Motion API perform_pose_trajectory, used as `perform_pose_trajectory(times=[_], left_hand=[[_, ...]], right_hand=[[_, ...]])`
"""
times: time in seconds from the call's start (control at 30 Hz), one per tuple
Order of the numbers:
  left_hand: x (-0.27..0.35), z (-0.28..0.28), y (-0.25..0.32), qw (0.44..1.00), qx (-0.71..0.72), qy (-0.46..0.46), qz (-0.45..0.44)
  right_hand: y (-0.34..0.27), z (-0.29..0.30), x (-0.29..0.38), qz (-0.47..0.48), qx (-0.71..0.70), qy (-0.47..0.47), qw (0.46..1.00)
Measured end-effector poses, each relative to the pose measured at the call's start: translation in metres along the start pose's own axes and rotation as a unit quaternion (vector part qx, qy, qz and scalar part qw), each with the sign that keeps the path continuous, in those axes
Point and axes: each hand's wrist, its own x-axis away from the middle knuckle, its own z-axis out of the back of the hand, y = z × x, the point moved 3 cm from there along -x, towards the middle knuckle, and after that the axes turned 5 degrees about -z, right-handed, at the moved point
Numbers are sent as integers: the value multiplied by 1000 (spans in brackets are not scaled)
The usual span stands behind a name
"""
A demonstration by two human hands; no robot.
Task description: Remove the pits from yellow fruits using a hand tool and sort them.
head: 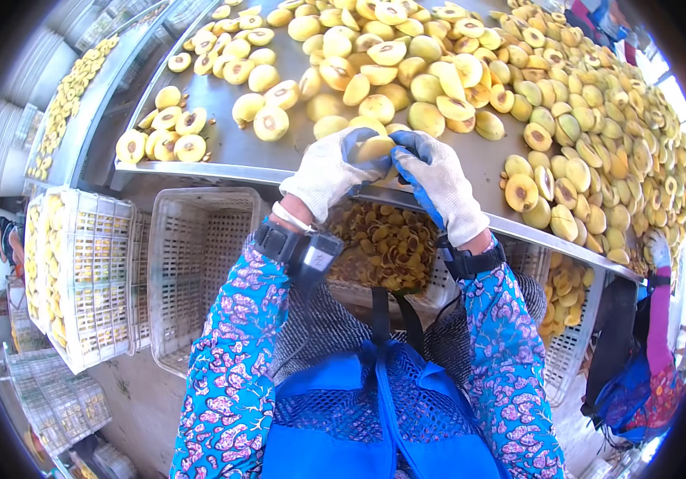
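My left hand (334, 167), in a white knit glove with a blue coated palm, holds a yellow peach half (374, 148) above the near edge of the metal table (241, 157). My right hand (435, 176), gloved the same way, is curled with its fingertips against the fruit's right side. A small dark object (403, 179) shows under the right fingers; whether they grip it is hidden. Just beyond both hands lie cut peach halves (379, 108), several with brown pit hollows facing up. Below the hands, a crate (438, 290) contains brownish-yellow fruit pieces (387, 245).
A large peach heap (606, 132) covers the table's right side. A plastic crate (160, 281) stands at lower left, beside stacked crates of fruit (97, 281). Another fruit-filled crate (564, 353) stands right of my legs. A co-worker's gloved hand (657, 248) reaches the table at far right.
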Motion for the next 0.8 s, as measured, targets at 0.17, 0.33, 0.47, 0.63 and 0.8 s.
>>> perform_pose_trajectory(times=[0.17, 0.33, 0.47, 0.63, 0.8], left_hand=[[24, 62, -4, 974, 186, 129, 24], [54, 155, -76, 960, 14, 240, 142], [51, 163, -115, 911, -335, 75, 228], [45, 163, -138, 880, -416, 30, 226], [21, 159, -103, 898, -410, 95, 126]], right_hand=[[-31, -31, -2, -2, -186, -50, 981], [-29, -21, -16, 94, 103, 10, 990], [-21, -47, -14, 82, 400, -63, 911], [-27, -68, -32, 52, 469, -113, 875], [-27, -98, -56, 105, 562, -131, 810]])
